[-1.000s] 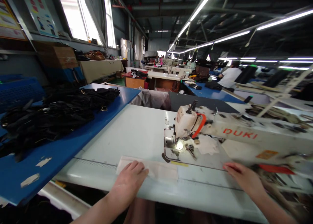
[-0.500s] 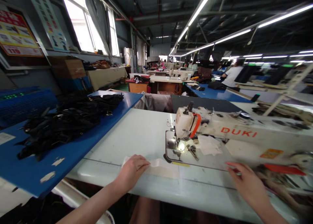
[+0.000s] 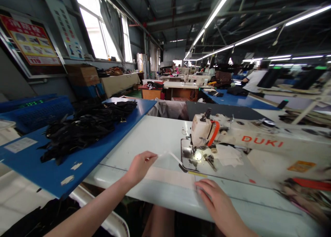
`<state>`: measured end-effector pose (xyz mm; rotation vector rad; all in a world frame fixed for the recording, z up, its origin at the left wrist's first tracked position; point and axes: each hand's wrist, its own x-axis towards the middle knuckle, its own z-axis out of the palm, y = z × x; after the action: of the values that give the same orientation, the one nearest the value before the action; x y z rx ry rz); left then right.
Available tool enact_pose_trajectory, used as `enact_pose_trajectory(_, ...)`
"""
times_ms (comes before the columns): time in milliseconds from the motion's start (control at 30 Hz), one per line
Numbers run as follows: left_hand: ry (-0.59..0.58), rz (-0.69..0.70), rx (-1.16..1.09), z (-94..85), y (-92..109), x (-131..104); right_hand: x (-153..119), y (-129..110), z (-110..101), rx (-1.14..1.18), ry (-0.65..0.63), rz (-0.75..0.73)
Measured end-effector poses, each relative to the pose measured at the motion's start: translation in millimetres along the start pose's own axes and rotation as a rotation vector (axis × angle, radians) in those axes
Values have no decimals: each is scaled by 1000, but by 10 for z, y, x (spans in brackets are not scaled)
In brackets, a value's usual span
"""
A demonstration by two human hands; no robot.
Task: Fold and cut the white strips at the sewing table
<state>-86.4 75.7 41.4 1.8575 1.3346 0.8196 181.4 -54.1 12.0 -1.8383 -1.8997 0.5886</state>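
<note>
My left hand [image 3: 139,166] pinches one end of the long white fabric strip [image 3: 169,174], lifting it off the pale worktop [image 3: 155,137]; my right hand [image 3: 216,200] lies spread, pressing the other end flat. The strip sits just before the one white DUKI sewing machine [image 3: 248,140], not yet under its needle, so stitching remains. One heap of black straps [image 3: 85,126] waits.

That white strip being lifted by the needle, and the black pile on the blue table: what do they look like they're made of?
The white strip, pinched by the left hand, looks like thin paper or woven tape: matte, and it bends as it lifts. The black pile looks like soft webbing or fabric straps with small metal rings that glint. The blue table seems painted board, chipped to white in patches.
</note>
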Motion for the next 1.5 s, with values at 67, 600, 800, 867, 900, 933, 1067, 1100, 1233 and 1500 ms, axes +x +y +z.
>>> enact_pose_trajectory(67, 120, 17, 95, -228, -41, 159, 21, 68, 3, 16, 16, 23)
enact_pose_trajectory(600, 119, 115, 555, -531, -802, 531, -28, 441, 162, -109, 116, -34)
enact_pose_trajectory(800, 177, 33, 379, -460, -707, -49, -87, 433, 160, -148, 117, -74)
enact_pose_trajectory(867, 121, -127, 66, -377, -718, -255, -100, 416, 176, -119, 117, -63)
enact_pose_trajectory(900, 101, -184, -64, -333, -725, -335, -103, 401, 184, -93, 115, -45)
enact_pose_trajectory(933, 84, -221, -171, -291, -729, -396, -102, 382, 189, -61, 110, -17)
enact_pose_trajectory(1067, 55, -222, -321, -178, -690, -483, -90, 273, 172, 74, 63, 97)
enact_pose_trajectory(1100, 45, -224, -335, -164, -673, -483, -89, 246, 161, 97, 53, 110)
enact_pose_trajectory(1233, 47, -249, -371, -143, -615, -484, -96, 176, 120, 142, 35, 122)
enact_pose_trajectory(1500, 63, -312, -415, -164, -523, -522, -61, 112, 123, 165, 19, 104)
